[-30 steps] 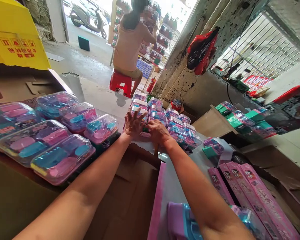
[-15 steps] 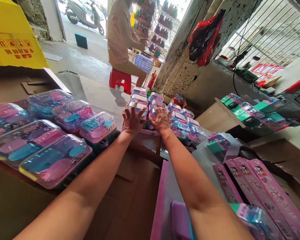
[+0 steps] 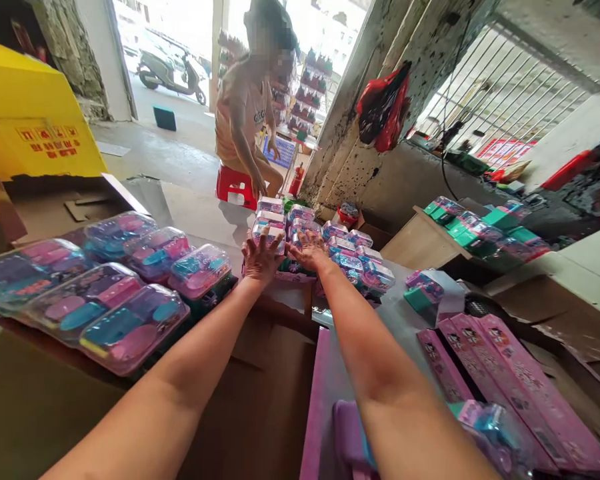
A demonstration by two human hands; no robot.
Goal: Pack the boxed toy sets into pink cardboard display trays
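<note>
My left hand (image 3: 261, 259) is open, its spread fingers resting against the near end of a row of small pink-and-blue plastic cases (image 3: 270, 219) with clear lids. Beside it my right hand (image 3: 310, 251) is also open, fingers stretched forward over the neighbouring row of cases (image 3: 300, 227). Both hands touch the cases without wrapping round any. Under the near cases shows a pink tray-like edge (image 3: 293, 277). To the right of my right hand stand more such cases (image 3: 353, 263). An open brown cardboard box (image 3: 255, 400) lies below my forearms.
Larger clear-lidded cases (image 3: 130, 320) stand at the left by a yellow carton (image 3: 40, 127). Flat pink boxes (image 3: 500, 380) lie at the right, with a purple case (image 3: 347, 433) near my right forearm. A person (image 3: 245, 120) sits on a red stool (image 3: 233, 187) beyond the table.
My view has tilted up. The seated person has turned toward the table, one arm now hanging down near the far cases. My hands stay at the cases; the right one has turned slightly.
</note>
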